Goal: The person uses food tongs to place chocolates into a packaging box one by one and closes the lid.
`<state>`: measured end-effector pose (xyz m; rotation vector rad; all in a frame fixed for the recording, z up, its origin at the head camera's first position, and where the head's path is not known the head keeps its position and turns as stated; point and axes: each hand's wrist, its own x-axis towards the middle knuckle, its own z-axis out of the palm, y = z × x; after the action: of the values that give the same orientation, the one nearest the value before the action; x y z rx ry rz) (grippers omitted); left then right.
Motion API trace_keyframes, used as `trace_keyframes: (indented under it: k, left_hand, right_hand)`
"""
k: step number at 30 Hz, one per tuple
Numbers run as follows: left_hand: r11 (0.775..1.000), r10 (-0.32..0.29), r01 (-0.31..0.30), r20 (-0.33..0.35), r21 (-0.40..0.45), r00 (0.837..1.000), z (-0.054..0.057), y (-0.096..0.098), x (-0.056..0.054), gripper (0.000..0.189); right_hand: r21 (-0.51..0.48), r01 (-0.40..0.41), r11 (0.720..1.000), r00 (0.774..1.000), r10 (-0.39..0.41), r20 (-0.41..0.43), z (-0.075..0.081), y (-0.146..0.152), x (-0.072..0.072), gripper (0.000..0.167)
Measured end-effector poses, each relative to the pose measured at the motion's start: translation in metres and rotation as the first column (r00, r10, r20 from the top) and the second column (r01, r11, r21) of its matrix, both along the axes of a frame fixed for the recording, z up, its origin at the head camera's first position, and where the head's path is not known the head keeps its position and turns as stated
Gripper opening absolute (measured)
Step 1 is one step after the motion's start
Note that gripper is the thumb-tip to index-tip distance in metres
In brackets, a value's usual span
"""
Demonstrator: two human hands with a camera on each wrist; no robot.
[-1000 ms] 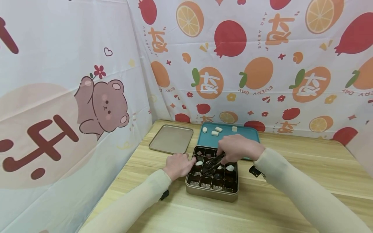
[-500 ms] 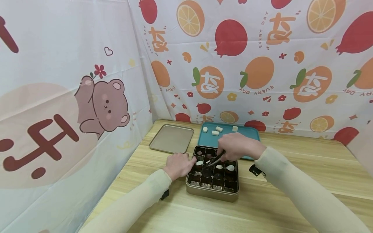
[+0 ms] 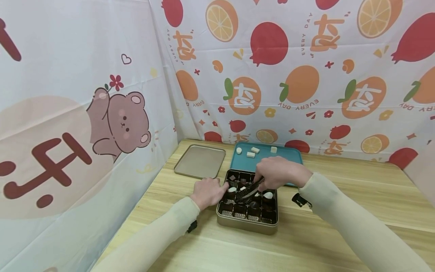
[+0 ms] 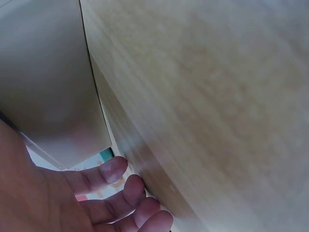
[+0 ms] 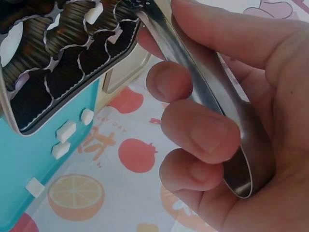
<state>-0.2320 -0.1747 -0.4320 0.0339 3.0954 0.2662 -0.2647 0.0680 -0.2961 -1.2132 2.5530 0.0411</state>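
Currently pinching metal tongs (image 5: 229, 99) in the right hand (image 3: 280, 172), between the thumb and bent fingers, with both arms of the tongs slightly apart near the bend. Pointing the dark tips (image 3: 241, 195) down and leftward from the grip, nearer the head camera, along a long axis slanting from the right hand into the gold tin (image 3: 247, 225). Holding the tips low among the dark compartments (image 3: 225, 207) below the grip; being unable to tell whether pinching or merely touching anything with them. Resting the left hand (image 3: 209, 192) on the tin's left rim, leftward of the grip, with fingers loosely extended. Seeing white pieces (image 3: 268, 195) in the tin just below the grip, white blocks (image 3: 250, 155) on the teal tray (image 3: 242, 163) just beyond it, and a beige tray (image 3: 199, 161) farther left. Reading EVERY DAY on the fruit-print cloth (image 3: 270, 85) behind.
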Motion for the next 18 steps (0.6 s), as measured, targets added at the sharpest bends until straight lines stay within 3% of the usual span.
trace_keyframes:
  k: [10, 18]
  left_hand:
    - [1.0, 0.006, -0.006, 0.006, 0.003, 1.0, -0.002, 0.0, 0.0, 0.071]
    - [1.0, -0.003, 0.003, 0.003, 0.006, 1.0, -0.001, 0.0, 0.001, 0.071]
  right_hand:
    - [0.024, -0.027, 0.999, 1.0, 0.027, 0.0, -0.006, -0.008, -0.003, 0.019]
    - [-0.023, -0.03, 0.999, 0.999, 0.029, -0.019, 0.005, -0.002, -0.001, 0.019]
